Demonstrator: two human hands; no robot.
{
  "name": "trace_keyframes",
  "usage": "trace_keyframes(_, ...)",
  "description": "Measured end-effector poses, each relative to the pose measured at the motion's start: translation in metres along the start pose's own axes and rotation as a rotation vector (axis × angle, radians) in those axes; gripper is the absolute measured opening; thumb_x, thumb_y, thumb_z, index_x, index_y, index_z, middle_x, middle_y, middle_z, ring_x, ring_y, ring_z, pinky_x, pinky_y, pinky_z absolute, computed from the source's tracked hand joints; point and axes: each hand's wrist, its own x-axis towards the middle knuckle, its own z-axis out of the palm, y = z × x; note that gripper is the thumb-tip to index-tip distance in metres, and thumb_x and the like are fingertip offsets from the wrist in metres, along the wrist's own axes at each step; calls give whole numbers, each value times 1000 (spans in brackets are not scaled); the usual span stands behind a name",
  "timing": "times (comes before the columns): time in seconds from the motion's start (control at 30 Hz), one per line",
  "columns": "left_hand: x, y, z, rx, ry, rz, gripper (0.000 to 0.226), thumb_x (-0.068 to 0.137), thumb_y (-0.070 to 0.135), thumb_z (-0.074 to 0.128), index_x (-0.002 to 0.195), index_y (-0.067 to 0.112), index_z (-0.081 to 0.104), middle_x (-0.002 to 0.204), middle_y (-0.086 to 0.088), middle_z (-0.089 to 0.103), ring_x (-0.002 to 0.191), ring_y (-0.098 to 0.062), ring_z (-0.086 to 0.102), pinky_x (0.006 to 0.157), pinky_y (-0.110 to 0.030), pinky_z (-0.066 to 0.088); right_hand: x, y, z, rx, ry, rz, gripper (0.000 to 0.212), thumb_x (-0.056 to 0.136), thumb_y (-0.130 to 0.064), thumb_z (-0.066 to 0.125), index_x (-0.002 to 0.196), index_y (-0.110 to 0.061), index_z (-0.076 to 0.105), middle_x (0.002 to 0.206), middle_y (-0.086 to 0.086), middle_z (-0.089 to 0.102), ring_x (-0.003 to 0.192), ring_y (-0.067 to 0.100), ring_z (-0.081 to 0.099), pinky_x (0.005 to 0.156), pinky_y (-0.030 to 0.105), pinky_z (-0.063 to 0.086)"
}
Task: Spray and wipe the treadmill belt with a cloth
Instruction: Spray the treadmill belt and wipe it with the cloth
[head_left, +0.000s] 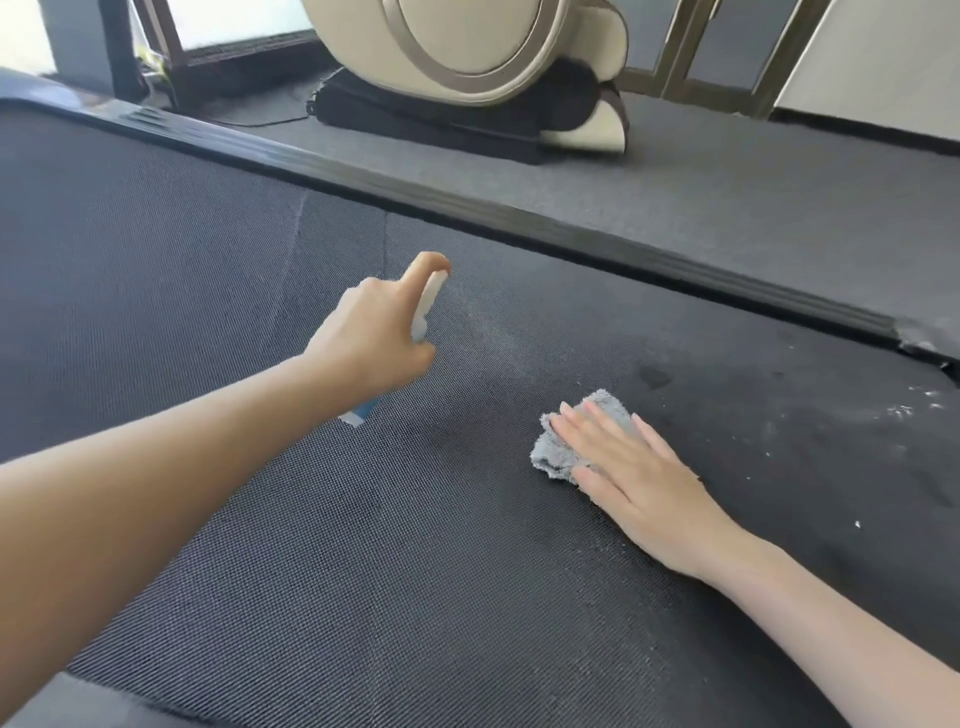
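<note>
The dark textured treadmill belt (363, 545) fills most of the head view. My left hand (371, 338) grips a small spray bottle (428, 304) with a white top and a blue base, held above the belt's middle; the index finger lies on the nozzle, which points away from me. A faint mist hangs just beyond it. My right hand (634, 478) lies flat, fingers straight, pressing a crumpled grey cloth (558, 457) onto the belt at the right. Dark damp patches and white specks mark the belt near the cloth.
The black side rail (519, 218) of the treadmill runs diagonally behind the belt. Beyond it is grey carpet (727, 197) with a beige massage chair (467, 62) on a black base. A white wall and metal frame stand at the back right.
</note>
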Motion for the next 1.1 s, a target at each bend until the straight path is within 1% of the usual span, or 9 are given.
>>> trace_keyframes(0.13, -8, -6, 2, -8, 23, 10, 62, 72, 16, 58, 126, 33, 33, 64, 4, 47, 68, -32, 52, 64, -37, 46, 0, 2, 3, 20, 8, 2, 60, 86, -58, 4, 145, -47, 10, 152, -32, -1, 137, -15, -14, 109, 14, -19)
trace_keyframes(0.33, -4, -5, -7, 71, 71, -46, 61, 75, 11, 56, 129, 27, 32, 65, 6, 37, 70, -32, 47, 62, -36, 42, 0, 0, 2, 17, 13, 3, 54, 87, -58, 5, 141, -55, 7, 149, -35, -2, 137, -15, -14, 110, 14, -19)
trace_keyframes(0.47, -6, -4, -6, 53, 109, -43, 60, 76, 10, 55, 129, 28, 36, 63, 10, 36, 71, -32, 48, 64, -37, 43, 0, 0, 2, 13, 13, 5, 57, 87, -58, 5, 143, -51, 9, 150, -34, 0, 137, -15, -13, 112, 17, -16)
trace_keyframes(0.63, -3, -9, -17, -4, 98, -61, 61, 72, 14, 56, 126, 31, 32, 68, -3, 48, 71, -36, 52, 63, -39, 46, 0, 1, 1, 32, 1, -5, 54, 87, -58, 7, 140, -53, 7, 150, -34, -2, 138, -14, -13, 118, 29, -8)
trace_keyframes(0.7, -5, -12, -24, -41, 74, -50, 63, 71, 14, 56, 127, 31, 33, 66, -5, 50, 70, -37, 53, 64, -40, 48, 1, -9, 1, 41, 3, -60, 52, 89, -58, 12, 141, -52, 8, 151, -31, 1, 139, -11, -11, 118, 31, -4)
trace_keyframes(0.77, -11, -12, -30, -73, 74, -29, 66, 72, 12, 59, 131, 29, 35, 64, -5, 52, 68, -35, 53, 64, -37, 46, 5, -30, 5, 52, -8, -216, 53, 94, -56, 17, 145, -43, 13, 154, -24, 7, 142, -5, -8, 118, 31, -4)
trace_keyframes(0.87, -23, -11, -36, -82, 68, 25, 68, 72, 10, 60, 134, 26, 37, 63, -6, 55, 63, -30, 52, 59, -33, 40, 27, -62, 12, 48, -71, -378, 53, 98, -47, 22, 149, -36, 13, 157, -18, 6, 143, -3, -9, 117, 26, -11)
trace_keyframes(0.97, -31, -12, -37, -90, 43, 37, 70, 72, 8, 60, 135, 26, 37, 63, -4, 56, 60, -25, 51, 54, -30, 38, 76, -68, 10, -9, -27, -329, 54, 97, -48, 19, 149, -38, 8, 158, -19, 3, 143, -3, -9, 118, 30, -8)
trace_keyframes(1.1, -35, -13, -33, -79, 11, 39, 70, 72, 6, 61, 136, 25, 38, 60, 6, 52, 55, -7, 47, 49, -21, 31, 153, -38, 3, -18, 5, -119, 53, 100, -47, 20, 150, -35, 7, 159, -15, 4, 145, 3, -5, 119, 38, -3)
